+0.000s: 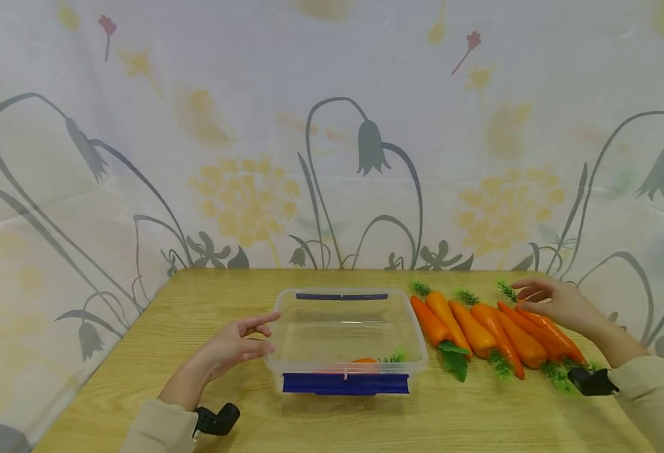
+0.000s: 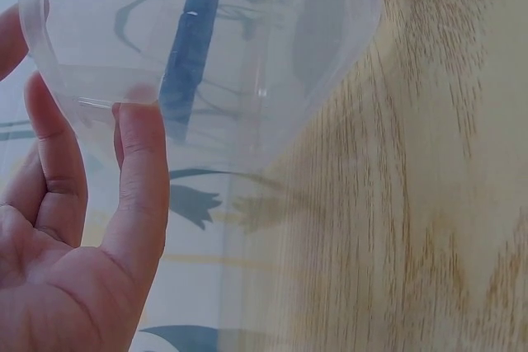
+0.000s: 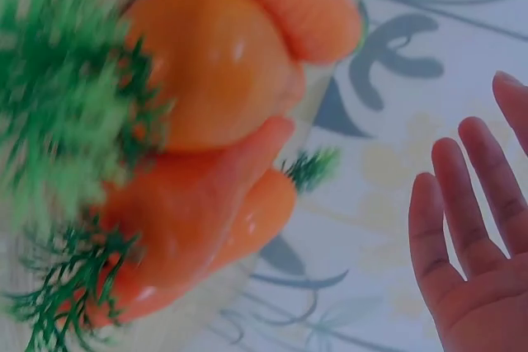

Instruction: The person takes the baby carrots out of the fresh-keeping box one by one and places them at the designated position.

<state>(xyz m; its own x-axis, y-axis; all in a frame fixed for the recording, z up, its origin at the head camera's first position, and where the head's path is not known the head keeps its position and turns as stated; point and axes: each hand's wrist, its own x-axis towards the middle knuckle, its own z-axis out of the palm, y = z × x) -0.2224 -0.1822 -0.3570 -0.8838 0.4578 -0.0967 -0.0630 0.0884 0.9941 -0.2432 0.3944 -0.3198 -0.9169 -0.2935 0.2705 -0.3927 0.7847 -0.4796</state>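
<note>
A clear plastic box [image 1: 340,343] with blue latches stands on the table, an orange carrot [image 1: 364,361] with green leaves visible inside it near the front wall. At the box's left edge is my left hand [image 1: 238,343], index finger and thumb extended against the rim. The left wrist view has the thumb [image 2: 142,179] touching the translucent wall. My right hand [image 1: 558,305] hovers over the far ends of the rightmost carrots [image 1: 552,333], holding nothing. In the right wrist view its fingers are spread and extended, apart from the orange carrots [image 3: 206,63].
A row of several toy carrots [image 1: 479,330] with green tops lies to the right of the box, pointing in alternating directions. The wooden table [image 1: 207,289] ends at a flower-printed curtain [image 1: 343,189] behind.
</note>
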